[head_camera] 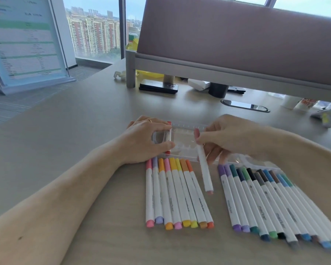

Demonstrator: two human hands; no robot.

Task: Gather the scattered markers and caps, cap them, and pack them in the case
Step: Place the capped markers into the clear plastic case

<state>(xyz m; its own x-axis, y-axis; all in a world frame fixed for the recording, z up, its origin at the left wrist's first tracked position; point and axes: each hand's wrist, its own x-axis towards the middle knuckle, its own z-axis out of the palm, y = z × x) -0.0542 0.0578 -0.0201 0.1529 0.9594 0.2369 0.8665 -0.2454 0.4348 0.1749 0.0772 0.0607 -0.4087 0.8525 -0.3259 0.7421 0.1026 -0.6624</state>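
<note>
Clear case [182, 139] lies flat on the desk [75, 140], long side across, directly beyond the sorted markers. Moulded slots are visible in its floor, and most of them look unfilled.

Red marker [168, 137] sits at the case's left end, running front to back. The left hand [147, 139] pinches it between thumb and fingers. This looks like pressing it into the first slot while the hand also steadies the case.

Pink marker [204, 169] is capped and held slanting over the case's near edge, tail toward the person. The right hand [227, 136] grips it with the fingertips near the cap end. It is probably next in line, kept ready to go beside the red.

Warm row [177, 194] lies just in front of the case, eight capped markers side by side. The cool row [271, 203] lies to its right, apart from it, on a clear plastic sheet [243, 159]. Whether that sheet is a lid or a sleeve cannot be told. The colour grouping suggests an intended packing order, from the left.

No loose caps are seen. Packing looks barely begun.

Beyond the case, a black device [158, 87] lies under the divider panel [237, 41].
</note>
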